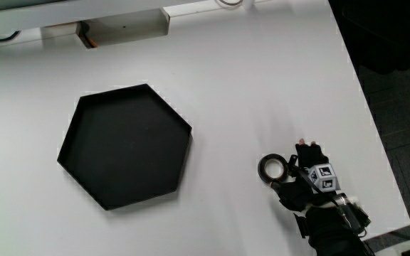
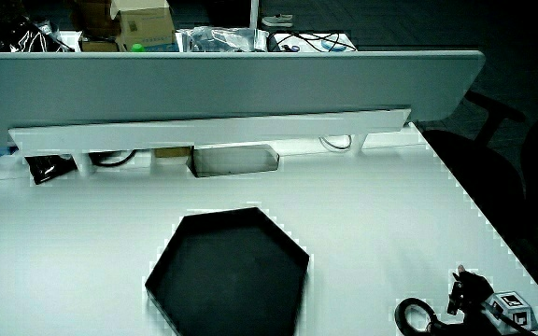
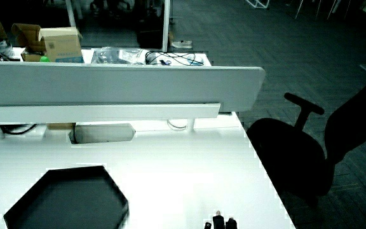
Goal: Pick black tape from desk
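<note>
Reaching stage, tape not yet lifted. Hand (image 1: 312, 178) near the table's near edge, close to its corner, fingers loosely spread, touching the tape (image 1: 272, 168) but hardly closed on it. Tape flat on the table. Next: closing fingers across the ring, then lifting. Farther in: hexagonal tray (image 1: 84, 167).

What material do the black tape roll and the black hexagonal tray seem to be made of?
Black tape roll: probably plastic or vinyl tape, slightly glossy; a faint sheen shows on its ring.
Hexagonal tray: likely matte plastic or coated board; thin upright walls, flat, dull surface without reflections. Neither can be confirmed by looks alone.
</note>
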`<state>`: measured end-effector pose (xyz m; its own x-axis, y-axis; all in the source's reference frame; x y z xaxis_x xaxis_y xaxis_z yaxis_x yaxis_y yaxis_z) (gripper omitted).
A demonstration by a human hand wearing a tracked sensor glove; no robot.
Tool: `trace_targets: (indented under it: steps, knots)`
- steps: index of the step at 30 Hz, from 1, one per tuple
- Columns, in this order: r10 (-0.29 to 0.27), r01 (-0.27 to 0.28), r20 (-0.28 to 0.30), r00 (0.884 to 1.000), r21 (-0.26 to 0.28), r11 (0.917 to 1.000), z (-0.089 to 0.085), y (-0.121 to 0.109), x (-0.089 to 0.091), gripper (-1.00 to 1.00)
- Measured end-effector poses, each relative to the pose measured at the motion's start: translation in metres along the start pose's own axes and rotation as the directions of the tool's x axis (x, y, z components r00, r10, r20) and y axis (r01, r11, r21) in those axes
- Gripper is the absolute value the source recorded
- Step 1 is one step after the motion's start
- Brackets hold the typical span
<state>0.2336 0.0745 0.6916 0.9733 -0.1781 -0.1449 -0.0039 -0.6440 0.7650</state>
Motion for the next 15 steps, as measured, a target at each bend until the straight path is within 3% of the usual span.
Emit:
trace_targets:
  steps: [2, 5, 6, 7, 8, 9, 10, 11, 12, 15]
  knots:
    - [0.010, -0.009, 0.013, 1.000, -0.066, 0.9978, -0.001, 0.007, -0.004, 0.00]
    - [0.027, -0.022, 0.032, 0.999, -0.166, 0.9860, -0.002, 0.017, -0.011, 0.00]
    - [0.017, -0.009, 0.052, 0.998, -0.142, 0.9899, 0.005, 0.013, -0.013, 0.00]
    - [0.023, -0.013, 0.048, 0.999, -0.199, 0.9798, 0.002, 0.017, -0.014, 0.00]
    - [0.029, -0.018, 0.056, 0.998, -0.184, 0.9828, 0.003, 0.018, -0.017, 0.00]
    - [0.044, -0.029, 0.056, 0.997, -0.234, 0.9718, -0.002, 0.023, -0.018, 0.00]
    - [0.027, -0.009, 0.070, 0.997, -0.249, 0.9685, -0.003, 0.024, -0.021, 0.00]
    - [0.059, -0.043, 0.047, 0.997, -0.279, 0.9593, -0.008, 0.028, -0.023, 0.00]
    - [0.053, -0.034, 0.071, 0.996, -0.254, 0.9667, -0.007, 0.026, -0.026, 0.00]
    - [0.037, -0.009, 0.109, 0.993, -0.244, 0.9696, -0.006, 0.020, -0.031, 0.00]
